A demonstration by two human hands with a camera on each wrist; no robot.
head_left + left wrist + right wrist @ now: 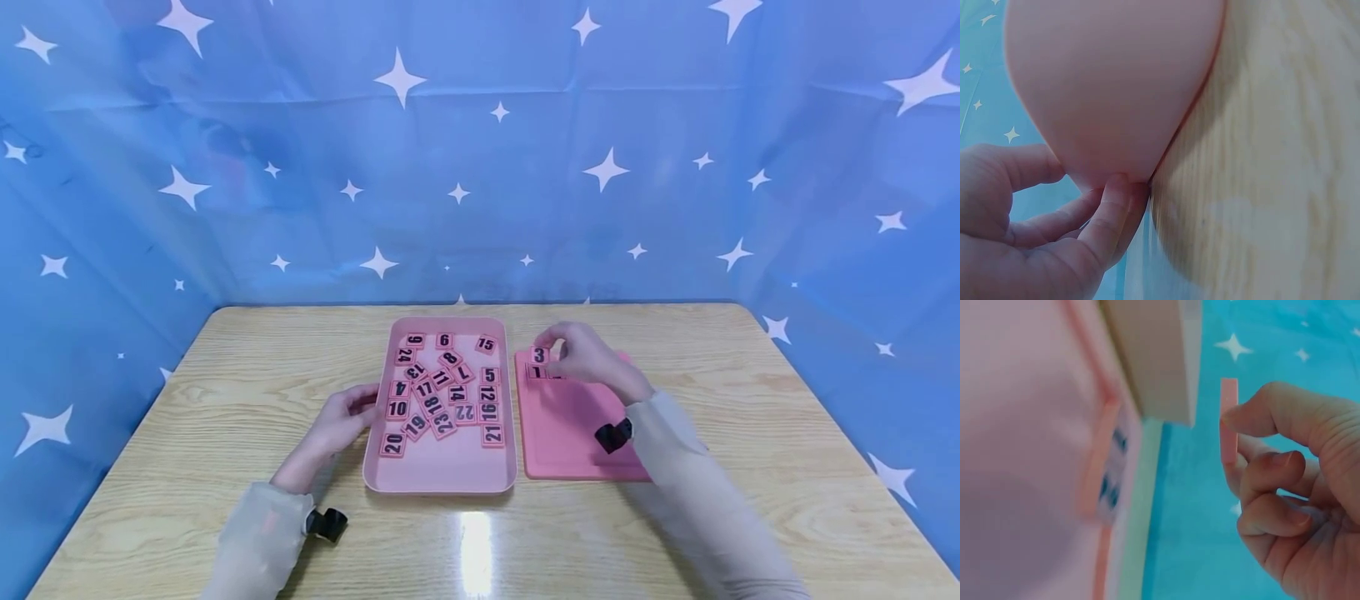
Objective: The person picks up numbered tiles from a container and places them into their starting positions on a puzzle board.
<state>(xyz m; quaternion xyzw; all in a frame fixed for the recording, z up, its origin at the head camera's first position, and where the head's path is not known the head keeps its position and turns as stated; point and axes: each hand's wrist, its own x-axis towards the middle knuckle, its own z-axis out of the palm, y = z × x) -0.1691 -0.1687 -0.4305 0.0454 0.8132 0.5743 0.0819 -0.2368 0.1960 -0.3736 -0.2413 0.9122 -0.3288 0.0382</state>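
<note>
In the head view my left hand [347, 419] rests at the left side of a pale pink tray [442, 475]. The left wrist view shows its fingers bent around the wall of the tray [1116, 94], holding it. My right hand [587, 360] pinches a small tile numbered 3 [539, 355] above the top left of a darker pink board [558, 442]. Seen edge-on in the right wrist view, the tile [1229, 440] is between thumb and fingers. A tile numbered 1 [536, 372] lies on the board, beside another tile [556, 375] partly covered by my hand.
Many loose number tiles [441, 422] lie in the tray, some overlapping or turned sideways. Tray and board stand side by side on a wooden table [225, 400]. A blue star-patterned curtain [480, 233] hangs behind the table.
</note>
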